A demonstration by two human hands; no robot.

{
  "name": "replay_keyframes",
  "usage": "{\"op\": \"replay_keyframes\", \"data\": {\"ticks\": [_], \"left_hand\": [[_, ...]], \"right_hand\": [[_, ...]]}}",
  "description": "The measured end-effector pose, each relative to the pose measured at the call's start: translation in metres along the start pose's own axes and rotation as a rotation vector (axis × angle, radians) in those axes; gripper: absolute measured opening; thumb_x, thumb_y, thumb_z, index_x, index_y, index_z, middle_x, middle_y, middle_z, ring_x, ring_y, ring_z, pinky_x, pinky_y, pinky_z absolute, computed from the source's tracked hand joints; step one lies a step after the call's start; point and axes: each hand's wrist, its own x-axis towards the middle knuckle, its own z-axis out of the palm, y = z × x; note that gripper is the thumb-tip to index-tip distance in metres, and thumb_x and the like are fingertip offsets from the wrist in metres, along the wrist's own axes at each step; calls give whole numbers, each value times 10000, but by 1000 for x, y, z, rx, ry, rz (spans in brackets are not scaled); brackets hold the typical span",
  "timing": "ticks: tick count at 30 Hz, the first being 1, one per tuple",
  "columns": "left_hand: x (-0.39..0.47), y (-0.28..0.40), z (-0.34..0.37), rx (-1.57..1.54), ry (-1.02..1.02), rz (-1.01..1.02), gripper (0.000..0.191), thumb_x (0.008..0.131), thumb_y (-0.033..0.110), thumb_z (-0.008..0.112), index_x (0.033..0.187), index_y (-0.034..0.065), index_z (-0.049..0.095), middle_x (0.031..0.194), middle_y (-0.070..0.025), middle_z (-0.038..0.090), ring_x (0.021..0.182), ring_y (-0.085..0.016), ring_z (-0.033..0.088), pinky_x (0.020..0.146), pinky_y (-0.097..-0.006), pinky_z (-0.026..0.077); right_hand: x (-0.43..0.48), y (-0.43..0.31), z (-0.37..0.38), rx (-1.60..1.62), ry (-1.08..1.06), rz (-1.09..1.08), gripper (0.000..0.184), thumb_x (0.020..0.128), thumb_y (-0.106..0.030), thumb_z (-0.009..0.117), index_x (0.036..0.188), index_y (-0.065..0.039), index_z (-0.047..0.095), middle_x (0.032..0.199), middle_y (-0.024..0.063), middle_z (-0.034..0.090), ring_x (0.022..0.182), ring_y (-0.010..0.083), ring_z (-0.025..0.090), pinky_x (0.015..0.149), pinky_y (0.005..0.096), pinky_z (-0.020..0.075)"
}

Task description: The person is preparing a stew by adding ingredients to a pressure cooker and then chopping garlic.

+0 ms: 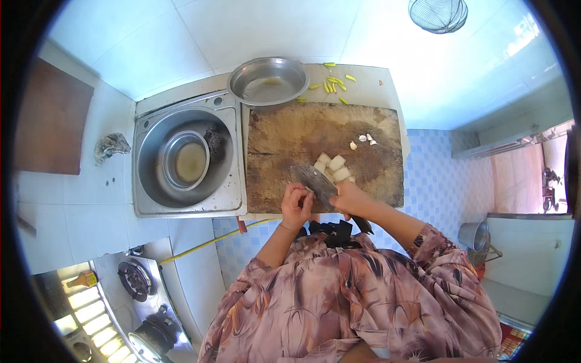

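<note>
My right hand [352,199] grips a broad-bladed cleaver [315,183], its blade tilted over the near part of a worn wooden chopping board [290,136]. Close to the blade's left side is my left hand [297,204], its fingers curled and pinching something small and pale, perhaps a garlic clove; the fingers mostly hide it. Several pale, blocky pieces of food [337,162] lie heaped just beyond the blade, partly covered by it. Farther back on the board's right side are several garlic cloves [362,138].
A steel basin [268,86] stands behind the board, beside scattered green chillies [335,80]. Left is a steel sink [150,181] holding a smaller bowl [167,159] and a dark scouring mesh [214,141]. A gas stove [156,290] stands at lower left.
</note>
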Motion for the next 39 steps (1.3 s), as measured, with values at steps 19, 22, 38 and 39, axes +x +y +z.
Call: {"op": "replay_keyframes", "data": {"ticks": [19,22,38,39], "left_hand": [[2,0,-4,-37,-10,-28,91,779,39,678,785,16,590,884,-100,505,618,-127,546,509,-228,450],[3,2,-3,-49,-8,-26,95,771,24,678,772,17,583,885,-100,511,614,-125,543,512,-229,449],[10,2,-7,-15,7,-31,107,745,-18,664,764,23,567,863,-123,543,626,-206,552,534,-280,453],[10,1,-7,-3,6,-26,108,745,-19,662,771,24,567,864,-125,544,629,-211,552,535,-282,452]], "right_hand": [[-20,-20,-10,-123,-54,98,167,750,-81,478,818,62,533,473,98,523,368,196,552,371,316,461],[-17,-21,-10,-103,-67,124,152,745,-80,484,798,56,528,481,104,527,366,197,548,370,316,460],[10,-13,16,-296,-15,-4,234,737,-76,455,858,102,547,597,198,580,438,275,582,441,367,490],[13,-10,19,-351,16,17,242,728,-79,459,851,105,555,612,229,584,487,323,602,483,398,500]]}}
